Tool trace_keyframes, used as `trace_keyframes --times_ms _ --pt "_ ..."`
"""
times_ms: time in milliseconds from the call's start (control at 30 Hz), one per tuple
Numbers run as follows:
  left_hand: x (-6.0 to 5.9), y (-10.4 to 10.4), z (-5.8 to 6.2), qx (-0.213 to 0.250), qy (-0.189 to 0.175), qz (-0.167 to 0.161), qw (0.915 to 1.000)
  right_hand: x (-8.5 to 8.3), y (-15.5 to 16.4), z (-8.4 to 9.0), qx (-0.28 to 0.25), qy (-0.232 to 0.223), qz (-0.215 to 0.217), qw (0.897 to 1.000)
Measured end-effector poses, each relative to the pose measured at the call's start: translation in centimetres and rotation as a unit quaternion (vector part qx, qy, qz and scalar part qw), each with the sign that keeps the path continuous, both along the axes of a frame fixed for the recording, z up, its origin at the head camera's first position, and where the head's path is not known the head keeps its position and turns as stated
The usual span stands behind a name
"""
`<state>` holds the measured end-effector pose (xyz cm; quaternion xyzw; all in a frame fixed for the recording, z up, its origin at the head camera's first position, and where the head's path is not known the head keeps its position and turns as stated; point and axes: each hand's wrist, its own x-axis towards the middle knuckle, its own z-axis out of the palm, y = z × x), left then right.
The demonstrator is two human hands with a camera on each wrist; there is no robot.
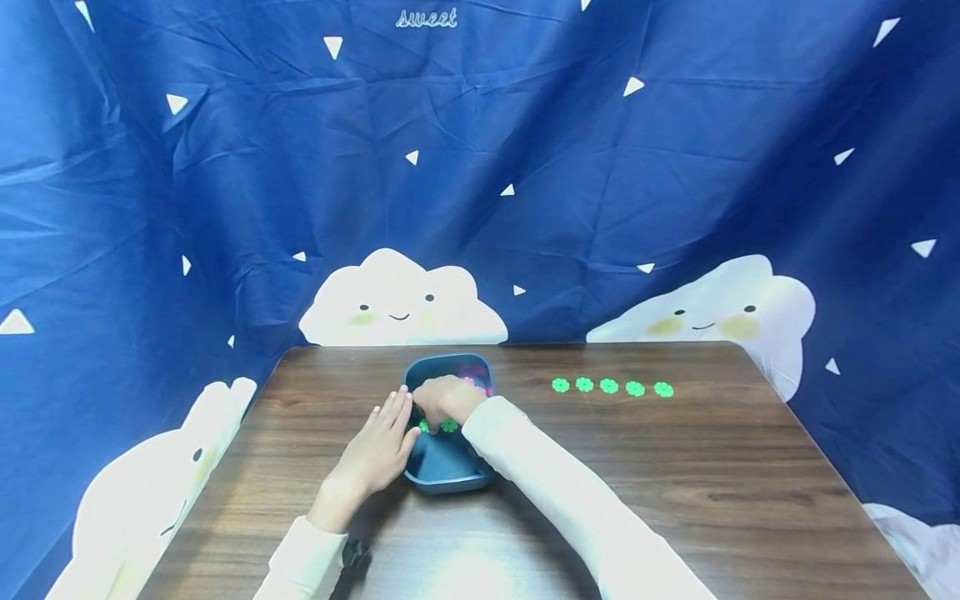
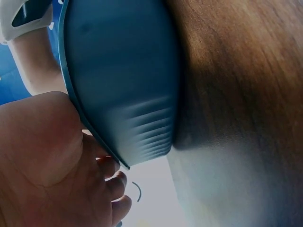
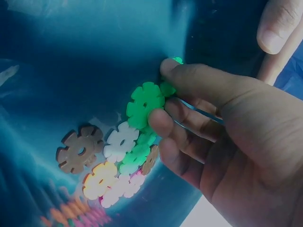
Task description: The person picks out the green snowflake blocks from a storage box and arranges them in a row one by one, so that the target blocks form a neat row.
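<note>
Green disc [image 3: 144, 104] was pinched in the right hand [image 1: 444, 400] grip inside the tray [image 1: 447, 477]; left hand [image 1: 375, 454], fingers straight, was rested against the tray's left rim.

Head view looks down across the bench [image 1: 675, 467]; both wrist views sit close against the shared blue tray [image 1: 450, 475].

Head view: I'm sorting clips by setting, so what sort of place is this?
Probably a makeshift recording corner, not a real room: a blue cloud-print sheet curtains off a wooden table bearing only a blue tray of snowflake discs and a row of green discs.
</note>
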<state>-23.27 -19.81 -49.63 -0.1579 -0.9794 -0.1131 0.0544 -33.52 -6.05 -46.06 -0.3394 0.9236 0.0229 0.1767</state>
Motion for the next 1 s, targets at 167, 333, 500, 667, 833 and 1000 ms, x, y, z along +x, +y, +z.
trace_keyframes --times_ms 167,333,500,667,833,1000 --pt "0.1 0.1 0.3 0.002 0.001 -0.001 1.0 0.2 0.2 0.2 -0.011 -0.026 -0.014 0.999" --pt "0.1 0.0 0.0 0.001 0.001 -0.003 1.0 0.1 0.3 0.2 -0.016 -0.046 -0.02 0.999" --pt "0.0 0.0 -0.1 0.01 0.006 -0.006 0.9999 -0.3 0.5 0.2 -0.024 -0.046 -0.016 0.999" --pt "0.1 0.1 0.2 0.008 0.0 -0.003 1.0 -0.7 0.8 0.4 -0.028 -0.028 0.0 0.999" --pt "0.0 0.0 0.2 -0.003 -0.013 0.004 0.9999 -1.4 1.5 0.9 -0.029 0.005 0.013 0.999" --pt "0.1 0.1 0.4 -0.01 -0.013 0.006 0.9998 -2.0 2.6 1.4 -0.039 0.03 0.024 0.999"
